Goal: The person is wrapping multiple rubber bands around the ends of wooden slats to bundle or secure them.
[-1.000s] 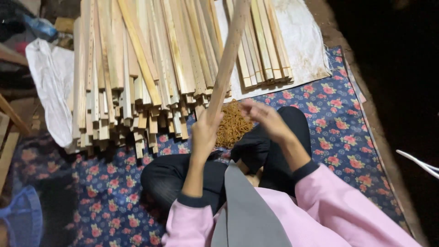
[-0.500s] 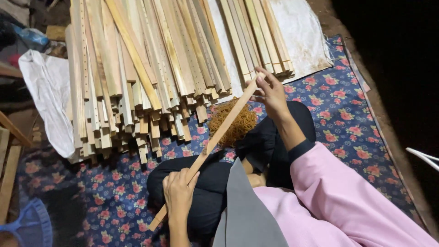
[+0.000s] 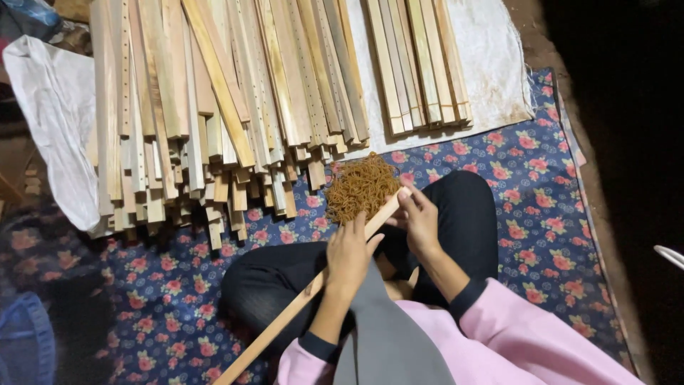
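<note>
- One wooden slat [image 3: 299, 306], long, stiff, light: lies slantwise across the lap; best held mid-length.
- Left hand [image 3: 348, 258] wrapped around its middle; right hand [image 3: 420, 222] pinches the upper end.
- Tangled brown fibre wad [image 3: 360, 187] just beyond.
- Slat stack [image 3: 235, 100] farthest.

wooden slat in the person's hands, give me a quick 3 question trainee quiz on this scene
1. True or false: both hands are on the same wooden slat.
2. What lies on the floral mat just beyond the slat's far end?
A. a brown tangle of fibres
B. a metal bucket
C. a coil of blue rope
3. Which hand is at the slat's far tip?

Key
1. True: the left hand grips mid-slat, the right hand is further up.
2. A: the brown fibre tangle, in front of the slat pile.
3. The right hand.
</note>
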